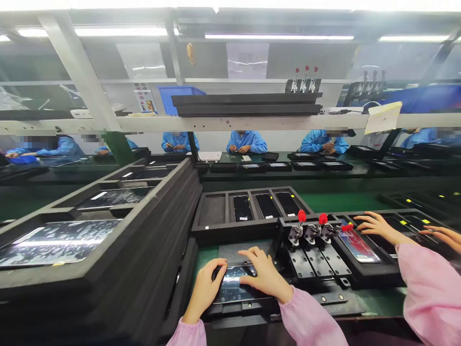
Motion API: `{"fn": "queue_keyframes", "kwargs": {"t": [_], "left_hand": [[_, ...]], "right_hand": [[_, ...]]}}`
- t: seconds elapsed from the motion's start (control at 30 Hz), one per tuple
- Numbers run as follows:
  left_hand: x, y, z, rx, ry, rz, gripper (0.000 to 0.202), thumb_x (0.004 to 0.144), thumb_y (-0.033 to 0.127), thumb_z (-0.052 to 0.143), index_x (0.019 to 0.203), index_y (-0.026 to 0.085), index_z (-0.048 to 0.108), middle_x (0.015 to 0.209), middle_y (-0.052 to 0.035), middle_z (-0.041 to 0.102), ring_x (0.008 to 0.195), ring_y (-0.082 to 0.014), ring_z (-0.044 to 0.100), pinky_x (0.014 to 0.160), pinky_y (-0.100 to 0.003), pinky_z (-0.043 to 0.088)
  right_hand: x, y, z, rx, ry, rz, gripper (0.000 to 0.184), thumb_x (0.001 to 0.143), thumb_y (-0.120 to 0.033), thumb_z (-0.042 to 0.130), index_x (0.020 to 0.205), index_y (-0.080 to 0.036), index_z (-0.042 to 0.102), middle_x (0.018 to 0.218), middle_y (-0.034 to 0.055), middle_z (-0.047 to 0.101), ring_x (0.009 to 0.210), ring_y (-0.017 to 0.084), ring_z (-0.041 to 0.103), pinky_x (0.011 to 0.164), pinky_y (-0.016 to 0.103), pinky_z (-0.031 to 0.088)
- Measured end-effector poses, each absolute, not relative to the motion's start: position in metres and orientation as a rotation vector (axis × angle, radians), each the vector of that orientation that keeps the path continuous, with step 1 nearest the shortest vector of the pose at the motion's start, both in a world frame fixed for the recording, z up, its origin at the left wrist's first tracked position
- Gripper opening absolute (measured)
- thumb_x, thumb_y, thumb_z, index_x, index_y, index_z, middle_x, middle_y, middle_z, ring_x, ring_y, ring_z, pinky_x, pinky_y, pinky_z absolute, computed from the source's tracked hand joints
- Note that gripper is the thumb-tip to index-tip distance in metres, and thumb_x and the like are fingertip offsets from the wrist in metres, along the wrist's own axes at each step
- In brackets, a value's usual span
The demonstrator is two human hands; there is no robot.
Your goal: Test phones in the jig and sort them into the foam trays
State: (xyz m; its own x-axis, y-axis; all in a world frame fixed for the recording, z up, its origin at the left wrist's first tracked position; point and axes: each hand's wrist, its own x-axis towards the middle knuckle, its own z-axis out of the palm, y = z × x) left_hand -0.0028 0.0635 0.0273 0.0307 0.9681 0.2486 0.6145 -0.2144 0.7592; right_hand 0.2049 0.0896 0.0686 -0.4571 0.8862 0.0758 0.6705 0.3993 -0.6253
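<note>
You appear to be aligning the glossy panel (231, 290) on the black base (234, 309). Your left hand (206, 287) curls at its left end, grip indeterminate; your right hand (267, 275) spans it, digits apart. Next, likely apply light, even pressure.

Tray stack (144, 259) and toggle clamps (312, 233) flank open space above phone (231, 289).

View from my head, forward and down: my left hand (207, 287), right hand (267, 275) near; beyond, apparently a second bench (230, 176).
</note>
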Motion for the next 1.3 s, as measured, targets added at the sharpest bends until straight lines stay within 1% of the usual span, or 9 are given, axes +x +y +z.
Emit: {"fn": "queue_keyframes", "kwargs": {"t": [0.07,0.17,0.37,0.63,0.73,0.83,0.9,1.0,1.3], "left_hand": [[-0.003,0.062,0.027,1.869,1.599,1.038,0.020,0.087,0.036,0.045,0.086,0.024,0.061,0.108,-0.0027,0.065,0.108,-0.0210,0.056,0.095,-0.037,0.041],[-0.002,0.059,0.028,1.876,1.587,1.016,0.021,0.088,0.037,0.044,0.082,0.025,0.059,0.115,-0.0032,0.062,0.117,-0.0224,0.049,0.100,-0.040,0.036],[-0.004,0.051,0.032,1.904,1.497,0.998,0.023,0.091,0.035,0.037,0.076,0.023,0.050,0.131,-0.0056,0.049,0.120,-0.0219,0.045,0.097,-0.037,0.035],[-0.004,0.052,0.027,1.765,1.521,1.060,0.024,0.092,0.035,0.032,0.076,0.023,0.045,0.127,-0.0101,0.052,0.116,-0.0232,0.047,0.096,-0.038,0.035],[-0.002,0.052,0.028,1.743,1.548,1.096,0.024,0.091,0.035,0.032,0.074,0.023,0.045,0.123,-0.0092,0.053,0.112,-0.0230,0.050,0.094,-0.037,0.037],[0.000,0.054,0.029,1.752,1.582,1.169,0.024,0.090,0.034,0.034,0.073,0.023,0.047,0.115,-0.0061,0.055,0.108,-0.0218,0.052,0.091,-0.034,0.040],[0.000,0.055,0.029,1.761,1.585,1.207,0.024,0.090,0.034,0.034,0.073,0.023,0.048,0.111,-0.0048,0.054,0.107,-0.0208,0.052,0.091,-0.032,0.040],[-0.001,0.057,0.026,1.766,1.552,1.225,0.025,0.091,0.033,0.032,0.074,0.023,0.048,0.109,-0.0042,0.052,0.106,-0.0200,0.051,0.093,-0.032,0.039],[-0.002,0.059,0.023,1.698,1.527,1.232,0.025,0.091,0.035,0.032,0.074,0.023,0.046,0.110,-0.0045,0.051,0.106,-0.0208,0.050,0.094,-0.035,0.038]], "right_hand": [[0.211,0.077,0.070,-1.236,-2.015,0.696,0.037,0.086,-0.031,0.047,0.123,-0.031,0.042,0.115,0.0036,0.046,0.111,0.018,0.045,0.097,0.038,0.037],[0.221,0.061,0.068,-1.167,-1.819,0.661,0.029,0.093,-0.028,0.032,0.119,-0.027,0.046,0.116,0.0043,0.047,0.112,0.016,0.046,0.097,0.030,0.039],[0.235,0.049,0.060,-1.198,-1.714,0.613,0.028,0.094,-0.029,0.031,0.113,-0.025,0.051,0.113,0.0046,0.051,0.109,0.016,0.049,0.096,0.028,0.041],[0.239,0.047,0.039,-1.380,-1.806,0.598,0.031,0.094,-0.034,0.030,0.105,-0.023,0.057,0.122,0.0067,0.046,0.114,0.017,0.047,0.098,0.031,0.041],[0.236,0.045,0.038,-1.392,-1.966,0.598,0.031,0.092,-0.038,0.033,0.102,-0.025,0.059,0.133,0.0053,0.038,0.127,0.023,0.034,0.104,0.040,0.034],[0.234,0.045,0.048,-1.249,-2.103,0.675,0.033,0.093,-0.039,0.032,0.116,-0.031,0.053,0.143,-0.0004,0.027,0.134,0.024,0.018,0.109,0.045,0.024],[0.236,0.047,0.055,-1.227,-1.984,0.697,0.036,0.094,-0.037,0.027,0.124,-0.031,0.046,0.143,-0.0006,0.025,0.134,0.020,0.020,0.109,0.041,0.024],[0.240,0.051,0.056,-1.332,-1.767,0.693,0.038,0.095,-0.036,0.022,0.122,-0.027,0.047,0.139,0.0017,0.031,0.129,0.016,0.029,0.109,0.034,0.027],[0.239,0.048,0.029,-1.414,-1.878,0.625,0.034,0.093,-0.034,0.029,0.118,-0.025,0.051,0.138,0.0029,0.032,0.128,0.017,0.033,0.106,0.031,0.032]]}}
